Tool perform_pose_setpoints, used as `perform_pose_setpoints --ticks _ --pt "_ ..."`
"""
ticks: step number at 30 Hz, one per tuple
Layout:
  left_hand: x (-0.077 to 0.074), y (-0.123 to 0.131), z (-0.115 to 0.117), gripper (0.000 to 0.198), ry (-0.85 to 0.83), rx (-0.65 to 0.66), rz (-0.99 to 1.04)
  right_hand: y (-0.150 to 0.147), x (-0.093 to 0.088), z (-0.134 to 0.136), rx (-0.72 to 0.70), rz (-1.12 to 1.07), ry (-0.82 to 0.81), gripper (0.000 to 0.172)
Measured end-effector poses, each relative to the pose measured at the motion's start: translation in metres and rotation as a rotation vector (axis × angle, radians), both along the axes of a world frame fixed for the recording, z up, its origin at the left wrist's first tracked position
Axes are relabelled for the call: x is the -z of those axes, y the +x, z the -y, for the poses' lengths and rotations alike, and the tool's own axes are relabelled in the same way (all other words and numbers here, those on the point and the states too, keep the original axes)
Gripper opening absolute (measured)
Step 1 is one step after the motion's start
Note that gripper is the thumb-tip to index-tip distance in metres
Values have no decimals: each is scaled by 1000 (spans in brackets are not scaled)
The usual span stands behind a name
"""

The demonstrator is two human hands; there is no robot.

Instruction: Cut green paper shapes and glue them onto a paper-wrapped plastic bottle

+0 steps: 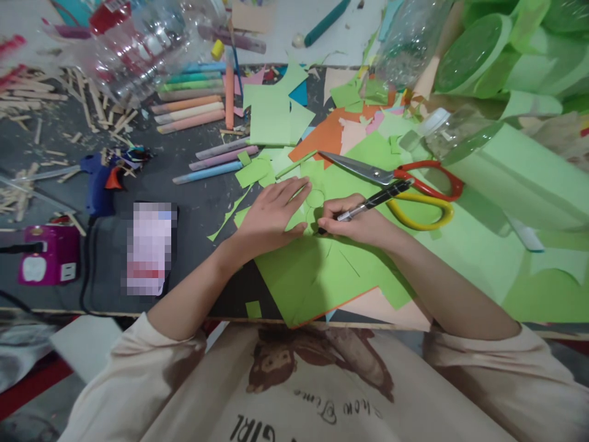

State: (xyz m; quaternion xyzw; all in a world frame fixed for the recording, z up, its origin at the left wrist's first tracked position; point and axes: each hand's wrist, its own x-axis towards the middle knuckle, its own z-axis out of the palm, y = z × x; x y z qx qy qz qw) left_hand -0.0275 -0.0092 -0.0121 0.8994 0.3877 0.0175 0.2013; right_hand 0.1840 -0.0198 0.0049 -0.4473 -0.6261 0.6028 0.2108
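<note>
Drawing beside thin round outlines (315,198) on a bright green, flat paper sheet (288,282) at near centre: steady it under an open, seemingly empty left hand (278,212) and glide the black-and-silver pen (377,199) lightly, pinched low in a curled right hand (352,224).

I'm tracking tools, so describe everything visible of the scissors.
The scissors have silver, metal-looking blades, apparently closed, and two plastic-looking handle loops, one red, one yellow. They lie on green paper just beyond the right hand, tips pointing left. The pen overlaps the handles in view; whether they touch is unclear.
</note>
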Motion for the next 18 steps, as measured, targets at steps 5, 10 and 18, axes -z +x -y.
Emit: perform_pose_setpoints --ticks 5,10,18 --pt "2 0 1 66 0 -2 21 1 1 -1 14 -9 -29 25" --pt "-2 2 2 64 -17 -17 -10 11 7 -2 342 -90 4 23" --pt "-1 3 3 74 8 -46 14 16 13 10 505 -16 132 19"
